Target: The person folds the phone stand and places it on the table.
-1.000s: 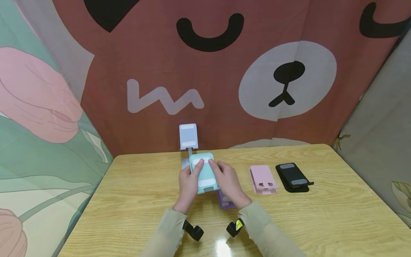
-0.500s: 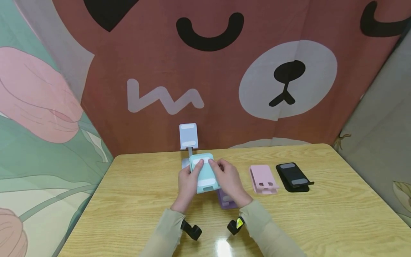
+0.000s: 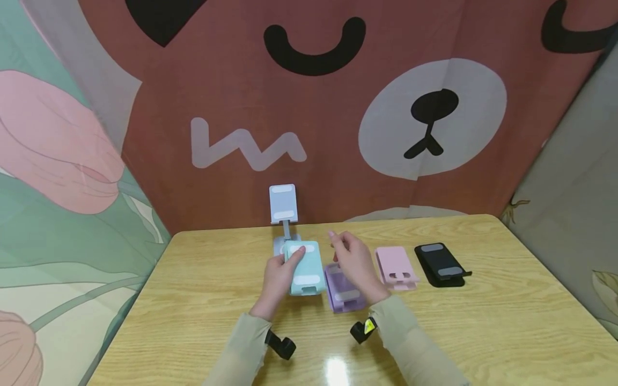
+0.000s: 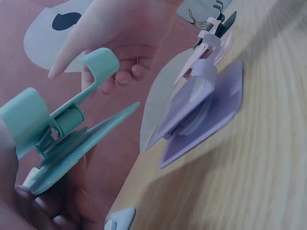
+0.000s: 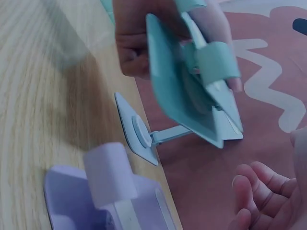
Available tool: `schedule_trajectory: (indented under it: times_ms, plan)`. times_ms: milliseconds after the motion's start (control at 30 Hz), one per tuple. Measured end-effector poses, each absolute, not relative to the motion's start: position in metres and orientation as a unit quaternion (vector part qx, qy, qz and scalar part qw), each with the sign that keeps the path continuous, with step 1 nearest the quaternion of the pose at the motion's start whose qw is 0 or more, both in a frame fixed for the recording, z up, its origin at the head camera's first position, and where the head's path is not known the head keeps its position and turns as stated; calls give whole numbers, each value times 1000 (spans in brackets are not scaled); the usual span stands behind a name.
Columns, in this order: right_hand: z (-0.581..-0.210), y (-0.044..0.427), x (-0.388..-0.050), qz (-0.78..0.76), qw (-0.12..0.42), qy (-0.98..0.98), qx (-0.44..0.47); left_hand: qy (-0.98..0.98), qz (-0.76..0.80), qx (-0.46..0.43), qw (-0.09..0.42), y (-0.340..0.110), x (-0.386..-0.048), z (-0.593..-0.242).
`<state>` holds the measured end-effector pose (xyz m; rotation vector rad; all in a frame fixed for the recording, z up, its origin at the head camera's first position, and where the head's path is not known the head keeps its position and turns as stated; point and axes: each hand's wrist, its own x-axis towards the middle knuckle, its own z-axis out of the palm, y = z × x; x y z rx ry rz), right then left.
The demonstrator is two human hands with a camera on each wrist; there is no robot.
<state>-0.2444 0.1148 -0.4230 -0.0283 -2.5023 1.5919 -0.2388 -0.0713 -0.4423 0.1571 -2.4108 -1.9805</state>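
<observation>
My left hand (image 3: 278, 277) grips a folded mint-green phone stand (image 3: 308, 266) by its left side, thumb on the front plate. In the left wrist view the stand's plate and base (image 4: 91, 146) are slightly apart, joined by a hinge. My right hand (image 3: 357, 261) is apart from the stand, its fingers (image 5: 266, 187) loosely curled around nothing. Below the right hand a folded purple phone stand (image 3: 345, 289) lies on the table, partly hidden by that hand. Behind the mint stand, a light-blue phone stand (image 3: 283, 203) stands unfolded and upright, its base partly covered.
To the right, a folded pink phone stand (image 3: 397, 266) and a folded black one (image 3: 439, 262) lie on the wooden table (image 3: 193, 300). A curtain with a bear print (image 3: 232, 198) hangs behind the table's back edge.
My right hand has let go of the mint phone stand and moved right, uncovering more of the purple one. My left hand still holds the mint stand, now slightly lower and straighter.
</observation>
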Motion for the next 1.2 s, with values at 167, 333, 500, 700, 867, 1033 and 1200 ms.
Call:
schedule_trajectory:
  times_ms: [167, 333, 500, 700, 867, 1033, 1200]
  plan:
    - [-420, 121, -243, 524, 78, -848, -23, -790, -610, 46, -25, -78, -237, -447]
    - [-419, 126, -243, 515, 79, -853, -25, -811, -579, 38, -71, -86, -234, -451]
    - [-420, 128, -245, 517, 84, -852, -18, -831, -548, 20, -93, -94, -233, -456]
    - [-421, 129, -246, 521, 89, -849, -11, -842, -527, -6, -119, -96, -233, -456]
    - [-422, 130, -247, 524, 91, -847, -8, -858, -497, -7, -132, -97, -231, -453]
    - [-423, 133, -247, 518, 85, -851, -11, -892, -435, -5, -122, -101, -230, -449]
    - [-424, 136, -248, 514, 87, -853, -14, -919, -372, -11, -127, -106, -230, -449]
